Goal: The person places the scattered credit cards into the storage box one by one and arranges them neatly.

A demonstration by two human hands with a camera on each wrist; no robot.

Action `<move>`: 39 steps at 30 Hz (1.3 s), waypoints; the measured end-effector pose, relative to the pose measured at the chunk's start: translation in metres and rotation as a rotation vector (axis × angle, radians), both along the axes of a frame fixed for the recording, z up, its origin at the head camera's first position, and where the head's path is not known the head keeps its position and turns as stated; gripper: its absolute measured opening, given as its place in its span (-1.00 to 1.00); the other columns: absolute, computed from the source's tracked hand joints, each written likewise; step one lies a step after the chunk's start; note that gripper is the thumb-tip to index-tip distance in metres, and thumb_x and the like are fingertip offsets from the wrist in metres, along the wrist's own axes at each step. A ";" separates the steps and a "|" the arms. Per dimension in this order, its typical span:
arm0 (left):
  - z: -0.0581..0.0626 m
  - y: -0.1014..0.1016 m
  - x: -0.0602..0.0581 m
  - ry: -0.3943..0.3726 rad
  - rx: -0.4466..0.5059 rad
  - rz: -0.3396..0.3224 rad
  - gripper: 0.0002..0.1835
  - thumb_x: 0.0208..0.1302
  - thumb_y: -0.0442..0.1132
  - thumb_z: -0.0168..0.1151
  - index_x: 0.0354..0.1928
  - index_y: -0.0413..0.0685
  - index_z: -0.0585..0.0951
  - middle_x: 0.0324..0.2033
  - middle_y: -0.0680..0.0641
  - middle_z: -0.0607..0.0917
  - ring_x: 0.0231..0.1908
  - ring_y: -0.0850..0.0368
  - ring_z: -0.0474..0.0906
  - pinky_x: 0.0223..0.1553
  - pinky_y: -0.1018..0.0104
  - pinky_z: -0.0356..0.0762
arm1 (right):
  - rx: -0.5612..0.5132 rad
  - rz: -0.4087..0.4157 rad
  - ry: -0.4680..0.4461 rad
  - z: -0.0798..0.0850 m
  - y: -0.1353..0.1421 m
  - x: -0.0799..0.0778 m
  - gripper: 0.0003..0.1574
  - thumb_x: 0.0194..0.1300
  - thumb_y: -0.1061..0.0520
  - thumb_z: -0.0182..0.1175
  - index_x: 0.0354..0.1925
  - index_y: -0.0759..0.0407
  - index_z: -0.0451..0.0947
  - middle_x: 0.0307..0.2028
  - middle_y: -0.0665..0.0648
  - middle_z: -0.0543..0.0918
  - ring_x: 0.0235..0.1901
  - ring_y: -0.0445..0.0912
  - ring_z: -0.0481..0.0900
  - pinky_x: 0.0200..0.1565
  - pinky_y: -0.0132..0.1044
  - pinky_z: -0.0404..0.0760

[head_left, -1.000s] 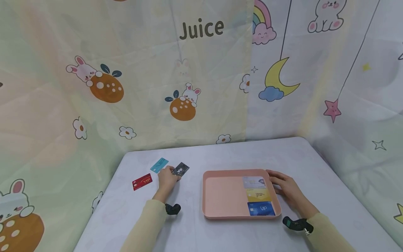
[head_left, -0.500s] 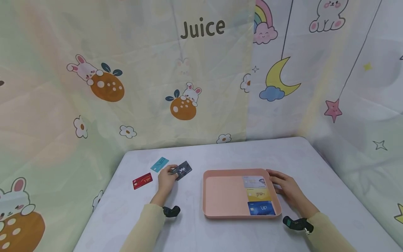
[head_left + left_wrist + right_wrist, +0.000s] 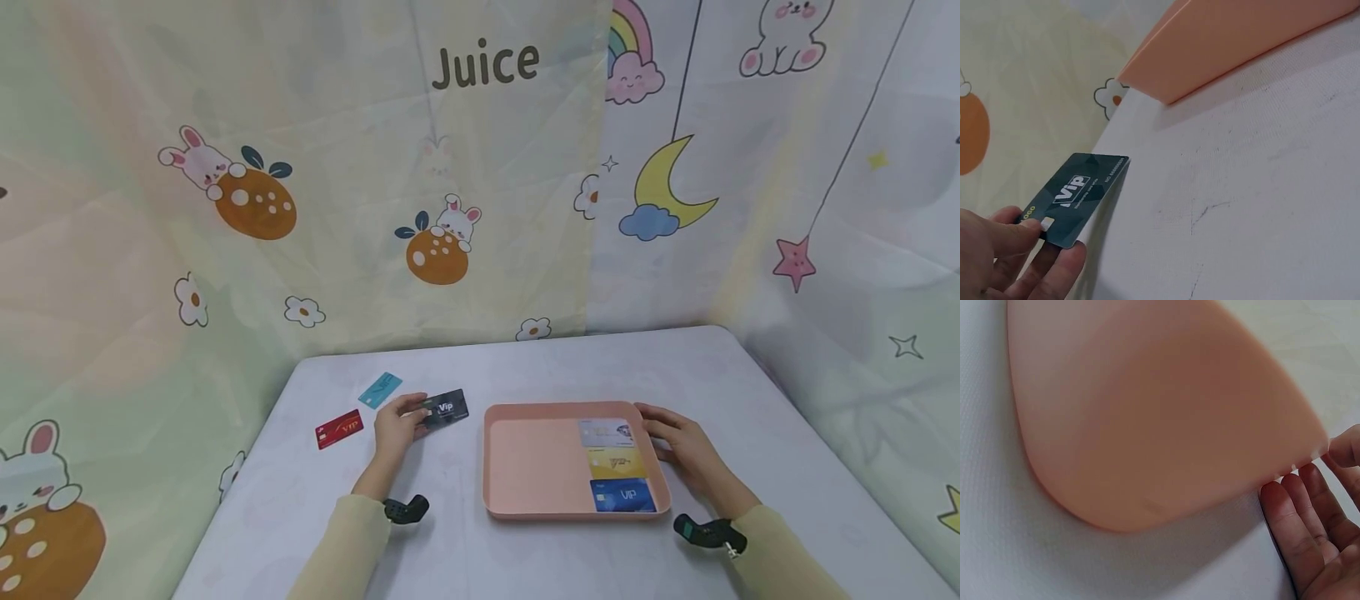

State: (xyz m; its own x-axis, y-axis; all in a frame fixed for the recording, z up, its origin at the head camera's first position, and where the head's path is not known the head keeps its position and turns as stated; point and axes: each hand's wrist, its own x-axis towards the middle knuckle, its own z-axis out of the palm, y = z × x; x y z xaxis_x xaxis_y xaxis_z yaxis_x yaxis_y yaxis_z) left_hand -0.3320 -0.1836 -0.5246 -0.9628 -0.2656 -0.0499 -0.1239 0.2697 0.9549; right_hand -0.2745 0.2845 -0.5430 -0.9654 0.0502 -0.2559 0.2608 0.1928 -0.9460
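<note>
In the left wrist view, my left hand (image 3: 1007,265) pinches a dark VIP card (image 3: 1075,194) by its chip end, thumb on top and fingers beneath. The head view has this card (image 3: 447,409) tilted over the white table, left of a pink tray (image 3: 536,458). Three cards lie along the tray's right side: a silver card (image 3: 606,433), a gold card (image 3: 617,462) and a blue VIP card (image 3: 622,495). My right hand (image 3: 686,450) rests its fingertips against the tray's right side; close up, its fingers (image 3: 1291,531) extend to the outer wall (image 3: 1179,437).
A teal card (image 3: 380,390) and a red VIP card (image 3: 340,429) lie on the table (image 3: 465,550), left of my left hand. Printed curtains (image 3: 337,208) hang behind the table and along both sides.
My left hand has raised the dark card off the table and shifted it slightly right, turning it more level. My right hand and the tray have stayed put.
</note>
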 end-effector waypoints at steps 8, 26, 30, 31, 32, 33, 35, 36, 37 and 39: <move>0.006 0.003 0.008 0.047 0.015 0.009 -0.75 0.41 -0.32 0.30 0.08 -0.08 0.76 0.08 -0.22 0.75 -0.04 -0.07 0.74 -0.17 0.23 0.77 | 0.004 -0.005 -0.006 -0.001 0.000 0.000 -0.20 0.57 -0.11 0.10 0.58 0.17 0.18 0.57 0.32 0.21 0.48 0.26 0.27 0.11 -0.31 0.68; 0.019 0.016 0.016 0.024 0.315 0.001 -0.73 0.38 -0.32 0.34 0.09 -0.21 0.68 0.01 -0.25 0.77 -0.22 0.10 0.80 -0.24 0.25 0.77 | -0.010 0.001 -0.005 -0.001 0.000 0.000 -0.21 0.58 -0.11 0.09 0.58 0.15 0.18 0.57 0.30 0.21 0.49 0.24 0.26 0.14 -0.31 0.66; 0.016 0.021 0.016 0.011 0.327 -0.009 -0.76 0.37 -0.33 0.35 0.05 -0.19 0.69 -0.03 -0.21 0.79 -0.25 0.10 0.80 -0.27 0.26 0.77 | -0.008 0.002 -0.001 -0.002 0.000 -0.001 -0.21 0.58 -0.11 0.09 0.58 0.15 0.18 0.57 0.31 0.21 0.48 0.24 0.27 0.12 -0.33 0.67; 0.016 0.023 0.016 0.008 0.326 -0.012 -0.76 0.37 -0.33 0.35 0.04 -0.18 0.69 -0.05 -0.20 0.79 -0.26 0.10 0.80 -0.27 0.26 0.77 | -0.008 0.002 0.000 -0.002 0.000 -0.001 -0.22 0.58 -0.11 0.09 0.58 0.15 0.18 0.57 0.31 0.21 0.48 0.24 0.27 0.11 -0.33 0.67; 0.015 0.024 0.016 0.006 0.327 -0.015 -0.77 0.37 -0.33 0.35 0.03 -0.19 0.69 -0.06 -0.20 0.80 -0.26 0.10 0.80 -0.27 0.26 0.77 | -0.010 0.001 0.000 -0.002 0.000 -0.001 -0.22 0.58 -0.10 0.09 0.58 0.15 0.18 0.57 0.31 0.21 0.48 0.24 0.27 0.11 -0.34 0.67; 0.014 0.026 0.016 0.010 0.327 -0.021 -0.77 0.37 -0.34 0.35 0.03 -0.20 0.69 -0.06 -0.21 0.80 -0.27 0.09 0.80 -0.28 0.25 0.77 | -0.012 0.000 0.000 -0.002 0.000 -0.001 -0.22 0.58 -0.10 0.09 0.58 0.15 0.18 0.57 0.31 0.21 0.48 0.24 0.27 0.10 -0.34 0.67; 0.014 0.028 0.017 0.014 0.327 -0.030 -0.77 0.37 -0.34 0.35 0.03 -0.22 0.68 -0.07 -0.21 0.80 -0.28 0.09 0.80 -0.28 0.24 0.77 | -0.014 0.000 0.000 -0.002 0.000 -0.001 -0.23 0.58 -0.09 0.08 0.58 0.14 0.18 0.57 0.30 0.21 0.48 0.23 0.27 0.10 -0.35 0.67; 0.014 0.030 0.017 0.013 0.329 -0.033 -0.77 0.36 -0.35 0.35 0.02 -0.22 0.68 -0.08 -0.21 0.80 -0.28 0.09 0.80 -0.28 0.24 0.77 | -0.015 0.001 0.000 -0.002 0.000 -0.001 -0.23 0.59 -0.09 0.08 0.58 0.14 0.18 0.57 0.30 0.21 0.48 0.23 0.27 0.10 -0.35 0.67; 0.014 0.031 0.018 0.015 0.332 -0.039 -0.77 0.36 -0.35 0.35 0.02 -0.23 0.68 -0.08 -0.21 0.80 -0.29 0.09 0.80 -0.28 0.23 0.78 | -0.019 -0.002 -0.001 -0.002 0.000 -0.001 -0.23 0.58 -0.09 0.09 0.58 0.14 0.18 0.57 0.29 0.22 0.48 0.23 0.28 0.10 -0.35 0.67; 0.015 0.034 0.020 0.018 0.340 -0.051 -0.76 0.35 -0.36 0.35 0.02 -0.24 0.68 -0.09 -0.21 0.80 -0.29 0.09 0.81 -0.28 0.22 0.78 | -0.022 -0.001 -0.001 -0.002 0.000 0.000 -0.23 0.58 -0.09 0.08 0.58 0.13 0.18 0.57 0.29 0.22 0.48 0.22 0.27 0.10 -0.36 0.67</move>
